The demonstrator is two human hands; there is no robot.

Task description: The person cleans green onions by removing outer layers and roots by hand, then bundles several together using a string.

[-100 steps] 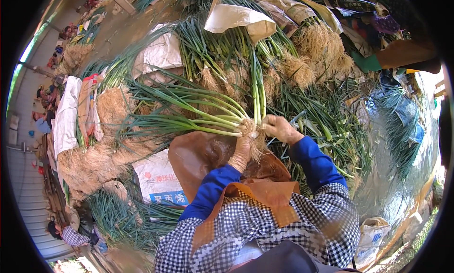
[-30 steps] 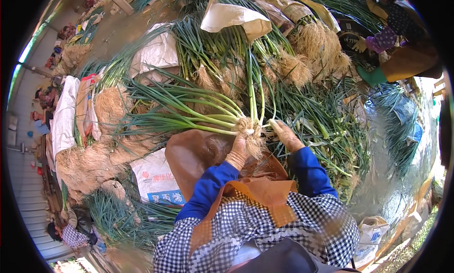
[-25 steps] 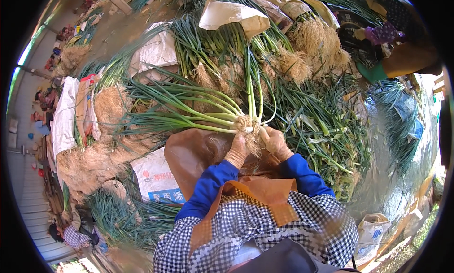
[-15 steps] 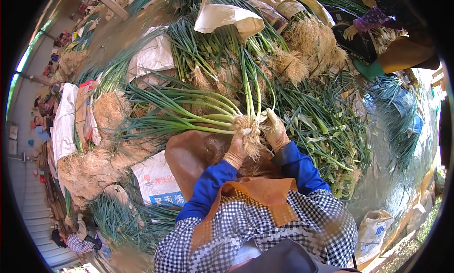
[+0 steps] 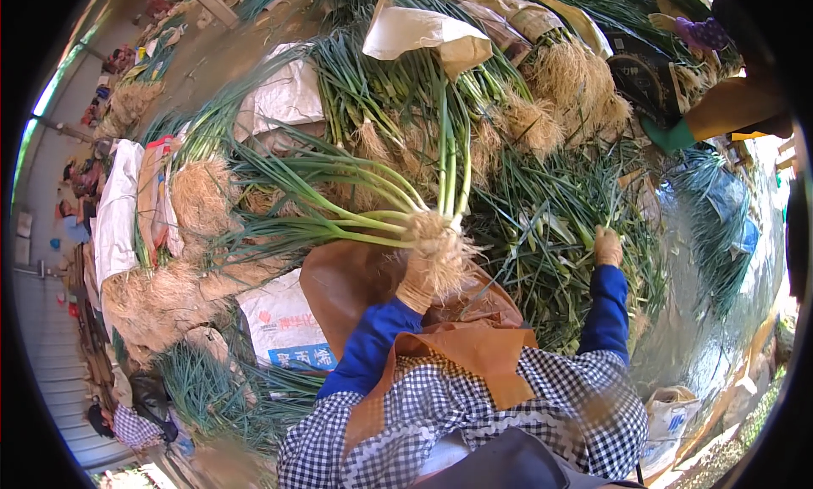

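Note:
My gloved left hand (image 5: 417, 284) is closed around the root end of a green onion bunch (image 5: 449, 171) in front of my body. Pale, stringy roots hang over its fingers, while the long green leaves fan out to the left and away from me. Off to the right, my gloved right hand (image 5: 608, 248) is closed above a heap of loose green onion leaves (image 5: 542, 260). A thin green leaf seems to stick up from its fingers, though their tips are partly hidden. A brown apron (image 5: 356, 277) covers my lap beneath the bunch.
Rooted green onion bundles (image 5: 567, 74) lie ahead, some under a white sack (image 5: 432, 36). More bundles (image 5: 203, 197) lie at the left beside a printed sack (image 5: 284, 320). At the upper right are another person's green boot (image 5: 671, 136) and purple sleeve (image 5: 701, 33).
My right hand has left the root end and moved right, over the leaf heap. The left hand still holds the bunch, in nearly the same place. The other person's hand has shifted farther away.

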